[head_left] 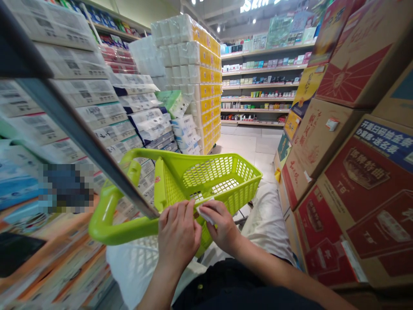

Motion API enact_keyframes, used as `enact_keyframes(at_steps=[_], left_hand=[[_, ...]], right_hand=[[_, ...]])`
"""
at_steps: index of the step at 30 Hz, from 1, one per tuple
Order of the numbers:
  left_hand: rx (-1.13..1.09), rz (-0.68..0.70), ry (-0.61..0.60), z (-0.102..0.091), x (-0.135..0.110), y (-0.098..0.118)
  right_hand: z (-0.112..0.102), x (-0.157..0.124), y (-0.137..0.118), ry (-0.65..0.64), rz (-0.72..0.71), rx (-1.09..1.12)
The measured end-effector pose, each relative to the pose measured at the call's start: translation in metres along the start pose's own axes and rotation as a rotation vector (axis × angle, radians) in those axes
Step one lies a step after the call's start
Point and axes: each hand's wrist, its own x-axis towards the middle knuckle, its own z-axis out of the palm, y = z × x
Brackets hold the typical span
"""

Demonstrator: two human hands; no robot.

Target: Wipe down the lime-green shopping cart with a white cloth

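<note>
A lit overhead sign (258, 5) reads "Skin"; print on the red cartons (364, 206) and green basket's label (157, 179) are unreadable.

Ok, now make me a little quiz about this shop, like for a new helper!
1. What colour is the shopping basket?
2. True or false: the cardboard boxes are stacked on the right side of the view.
3. Which is nearest to the left hand and the right hand?
A. the shelves at the back
B. the shopping basket
C. the stacked toilet rolls

Key: 1. lime green; 2. true; 3. B
</note>
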Motion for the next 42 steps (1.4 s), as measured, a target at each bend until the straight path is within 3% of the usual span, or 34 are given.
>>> enact_keyframes(at_steps=[5, 11, 15, 18, 23, 27, 34, 39, 42], left_hand=[[0.015, 0.026, -0.023, -0.003, 0.000, -0.001], [0.033, 0.031, -0.014, -0.002, 0.001, 0.000], [0.033, 0.041, -0.020, -0.001, -0.001, -0.001], [0.023, 0.040, -0.004, 0.000, -0.002, -0.003], [0.031, 0.031, 0.014, 0.001, -0.001, -0.002], [0.025, 0.022, 0.009, 0.001, -0.001, -0.001], [0.030, 0.028, 0.013, 0.001, -0.001, -0.002], [0.029, 0.040, 0.031, 0.002, -0.001, -0.003], [0.034, 0.035, 0.031, 0.002, -0.001, -0.002]], right_hand=[[-0.003, 0.002, 0.003, -0.049, -0.066, 0.017], [-0.008, -0.001, 0.008, 0.027, 0.041, -0.029], [0.000, 0.009, -0.011, -0.068, -0.080, 0.063], [0.001, 0.012, -0.011, -0.096, -0.129, 0.070], [-0.014, 0.006, 0.007, 0.002, 0.004, 0.014], [-0.022, 0.013, 0.002, 0.123, 0.059, 0.037], [-0.006, 0.026, -0.003, -0.066, -0.089, -0.005], [-0.014, 0.020, 0.020, -0.022, -0.021, -0.110], [-0.016, 0.021, 0.021, 0.004, 0.020, -0.133]])
